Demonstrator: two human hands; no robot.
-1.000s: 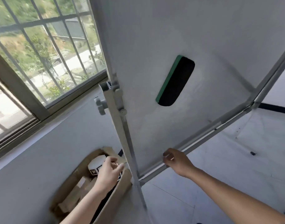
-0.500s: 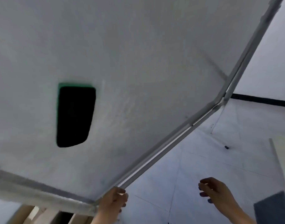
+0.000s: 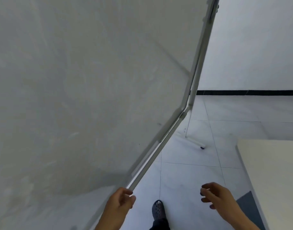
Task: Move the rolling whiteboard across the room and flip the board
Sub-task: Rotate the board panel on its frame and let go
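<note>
The whiteboard fills the left and middle of the view, its grey-white face tilted over me. Its metal bottom edge runs diagonally from the lower middle up to a corner at the right. My left hand grips that edge at its lower end, fingers curled around the rail. My right hand hovers apart from the board, fingers spread and holding nothing. The stand's upright post and a foot bar with a small black caster show behind the board's corner.
A pale table stands at the right edge, with a dark grey panel below it. My shoe rests on the white tiled floor. A white wall with a black baseboard closes the far side.
The view has swung right; the window, the cardboard box and the eraser have left the frame. My right hand let go of the board's edge, and my left hand took hold of it.
</note>
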